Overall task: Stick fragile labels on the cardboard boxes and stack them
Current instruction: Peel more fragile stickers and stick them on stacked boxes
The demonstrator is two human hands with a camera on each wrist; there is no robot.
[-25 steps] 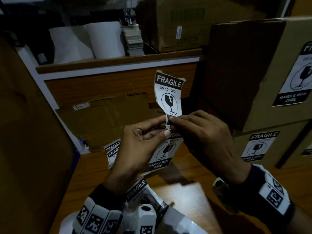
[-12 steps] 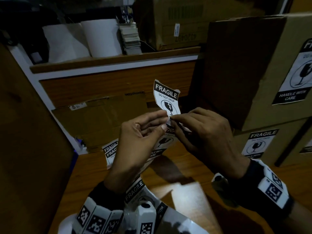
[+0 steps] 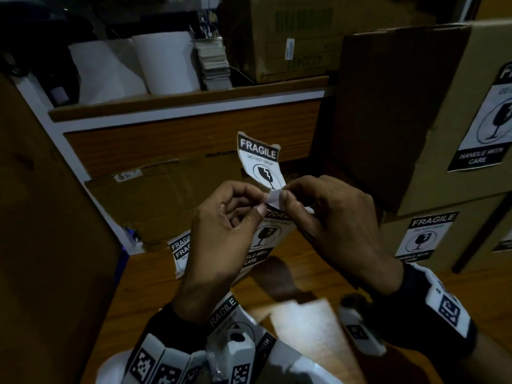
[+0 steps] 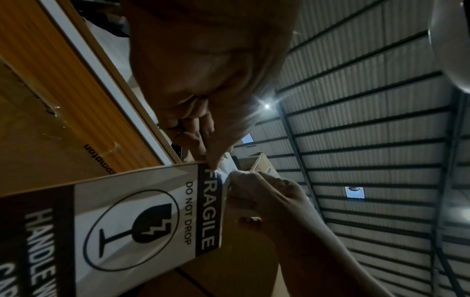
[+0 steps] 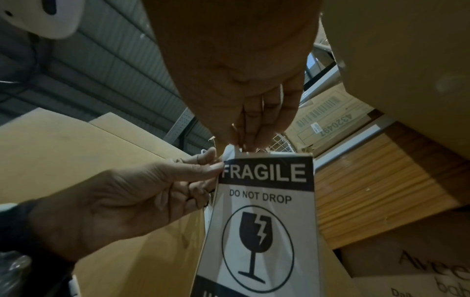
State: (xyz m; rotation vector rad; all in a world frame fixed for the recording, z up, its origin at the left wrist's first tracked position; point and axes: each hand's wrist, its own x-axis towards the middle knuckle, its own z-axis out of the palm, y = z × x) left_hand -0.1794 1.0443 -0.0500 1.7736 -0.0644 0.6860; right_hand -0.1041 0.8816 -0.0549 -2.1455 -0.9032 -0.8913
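Dim shelving and a wooden desk [image 3: 318, 275] fill the head view; stacked boxes [image 3: 432, 112] stand right. Left hand [image 3: 221, 231] and right hand [image 3: 335, 217] pinch a label [image 3: 259, 159] above the desk. Left wrist view: fingertips [image 4: 216, 158] grip the label's top corner. Right wrist view: both hands pinch that edge.

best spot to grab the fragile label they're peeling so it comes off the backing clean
Judging by the pose, take the fragile label at its top corner by the black FRAGILE band, where a lifted white edge already shows between both hands. The left hand pinches there from the left, the right hand from above, so keep pulling from that corner.
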